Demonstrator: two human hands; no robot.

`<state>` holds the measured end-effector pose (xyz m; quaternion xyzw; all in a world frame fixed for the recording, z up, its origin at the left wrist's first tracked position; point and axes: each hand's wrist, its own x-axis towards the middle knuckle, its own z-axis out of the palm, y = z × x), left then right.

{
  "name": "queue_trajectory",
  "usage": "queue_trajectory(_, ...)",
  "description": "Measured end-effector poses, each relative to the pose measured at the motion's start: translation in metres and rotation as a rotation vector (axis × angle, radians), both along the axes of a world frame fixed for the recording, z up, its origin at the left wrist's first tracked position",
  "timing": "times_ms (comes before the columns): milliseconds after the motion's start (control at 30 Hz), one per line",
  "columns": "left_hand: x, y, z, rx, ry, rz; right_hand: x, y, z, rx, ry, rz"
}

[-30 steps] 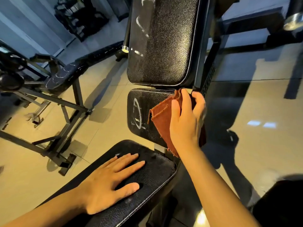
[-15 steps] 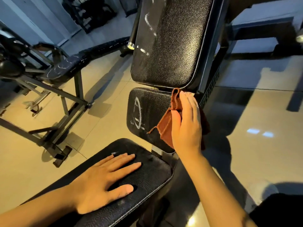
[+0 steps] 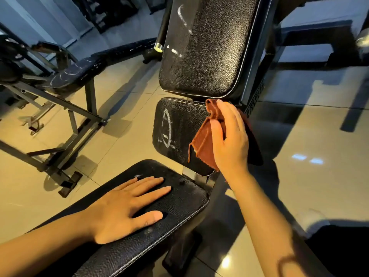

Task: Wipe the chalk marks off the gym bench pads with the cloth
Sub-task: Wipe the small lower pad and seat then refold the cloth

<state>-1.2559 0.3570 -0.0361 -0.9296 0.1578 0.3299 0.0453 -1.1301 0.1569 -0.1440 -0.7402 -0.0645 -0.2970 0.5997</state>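
Head view is showing the person working on a black gym bench: the right hand (image 3: 229, 140) is gripping a rust-brown cloth (image 3: 202, 144), fingers curled round its bunched top, and holding it against the right side of the small middle pad (image 3: 177, 124). White chalk marks (image 3: 167, 128), an oval with cross strokes, are sitting on that pad's left half, just beside the cloth's hanging edge and apparently not yet wiped. The left hand (image 3: 127, 206) is lying flat with straight fingers on the seat pad (image 3: 185, 194), bracing; a small chalk smudge (image 3: 137, 176) is showing at its fingertips. More chalk streaks (image 3: 182, 15) are running down the left side of the upper back pad (image 3: 209, 47). To do this step well, the cloth probably needs spreading flatter under the palm rather than staying bunched, then sweeping leftward across the oval with firm pressure, since the grained leather-like surface is likely trapping chalk in its texture. Another bench (image 3: 65, 76) with chalk marks is standing to the left on the tiled floor (image 3: 119, 120).
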Motion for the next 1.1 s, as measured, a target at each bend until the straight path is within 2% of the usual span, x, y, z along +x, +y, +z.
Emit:
queue_trajectory(67, -0.001, -0.001, 0.000, 0.005, 0.000, -0.004, -0.005, 0.010, -0.004, -0.002, 0.011, -0.037)
queue_trajectory(167, -0.002, -0.002, 0.002, -0.003, 0.009, 0.009, -0.033, 0.030, -0.031, -0.174, -0.003, -0.114)
queue_trajectory(233, 0.001, -0.003, 0.004, -0.010, 0.014, 0.011, -0.042, 0.032, -0.048, -0.280, -0.015, -0.095)
queue_trajectory(400, 0.000, -0.003, 0.002, -0.006, 0.006, 0.002, -0.038, 0.024, -0.046, -0.386, -0.018, -0.105)
queue_trajectory(500, 0.000, -0.002, 0.002, -0.008, 0.011, -0.003, -0.031, 0.019, -0.048, -0.795, -0.058, -0.106)
queue_trajectory(633, 0.004, -0.003, 0.002, 0.019, 0.021, -0.009, -0.040, 0.009, -0.033, -0.850, -0.001, -0.181)
queue_trajectory(700, 0.000, 0.003, 0.003, -0.006, 0.006, 0.003, -0.048, 0.014, -0.022, -1.001, -0.098, -0.180)
queue_trajectory(800, 0.001, -0.004, -0.002, 0.007, 0.025, 0.016, -0.040, -0.004, -0.031, -1.370, -0.211, -0.029)
queue_trajectory(900, 0.001, 0.001, -0.003, 0.012, 0.009, 0.009, -0.031, -0.005, -0.018, -1.602, -0.272, 0.098)
queue_trajectory(967, 0.001, 0.001, -0.004, -0.006, 0.006, 0.013, -0.022, 0.003, -0.008, -1.626, -0.274, 0.057)
queue_trajectory(1100, 0.000, 0.002, -0.006, -0.033, 0.021, 0.046, 0.008, 0.025, 0.030, -1.434, -0.114, -0.130)
